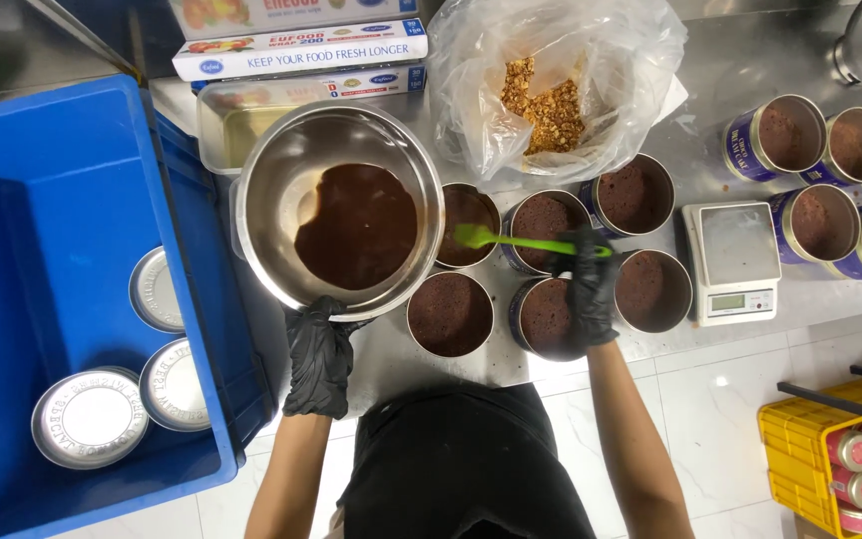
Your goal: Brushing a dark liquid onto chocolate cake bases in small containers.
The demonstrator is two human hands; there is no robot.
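Note:
My left hand [317, 351], in a black glove, grips the near rim of a tilted steel bowl [271, 190] that holds dark brown sauce [356, 225]. My right hand [589, 281], also gloved, holds a green spatula [511, 241] whose blade lies over an open round tin [468, 212] next to the bowl. Several more open tins of brown cake [449, 313] stand in two rows on the counter under and around my right hand.
A blue crate [42, 200] at left holds three tin lids [90, 417]. A plastic bag of chopped nuts [549, 100] sits behind the tins. A small white scale [738, 262] and more filled tins [788, 135] stand at right. A yellow basket [810, 449] is on the floor.

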